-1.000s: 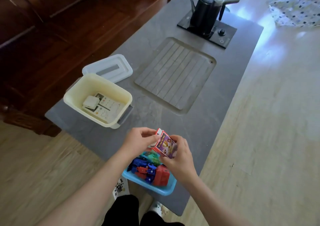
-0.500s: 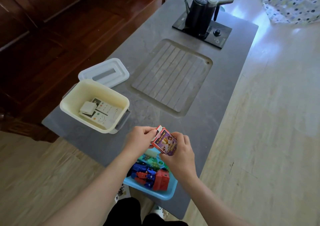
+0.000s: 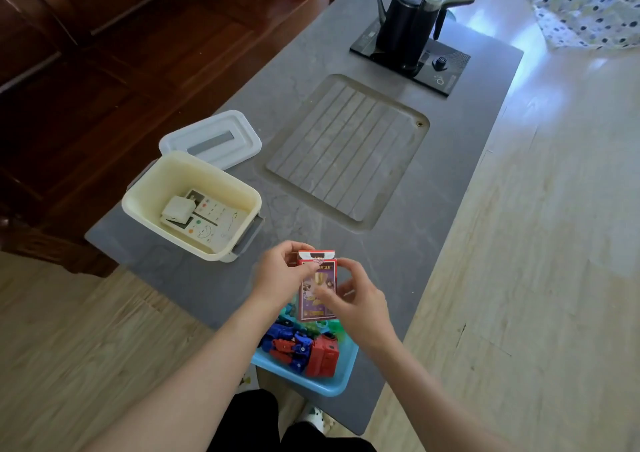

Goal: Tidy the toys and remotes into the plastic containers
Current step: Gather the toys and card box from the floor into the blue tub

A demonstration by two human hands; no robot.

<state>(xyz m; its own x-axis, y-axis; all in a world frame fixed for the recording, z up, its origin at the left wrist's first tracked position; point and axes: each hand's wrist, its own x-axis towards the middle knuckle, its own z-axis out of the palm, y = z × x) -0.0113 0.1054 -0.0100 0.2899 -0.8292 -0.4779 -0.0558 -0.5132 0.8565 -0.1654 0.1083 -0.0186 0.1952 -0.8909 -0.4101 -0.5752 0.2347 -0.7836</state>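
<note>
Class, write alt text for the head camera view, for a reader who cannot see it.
Two bare hands, left hand and right hand, hold a small card box above a blue tray of toy robots on a grey table. Left sits a cream bin holding remotes, its lid behind it.

Blue tray [image 3: 332, 387], cream bin [image 3: 221, 183]

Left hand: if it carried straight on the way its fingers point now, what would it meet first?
The left hand points right, its fingers already on the top of the card box. Past the box, the right hand on the far side would likely come next, though depth is hard to judge.
</note>
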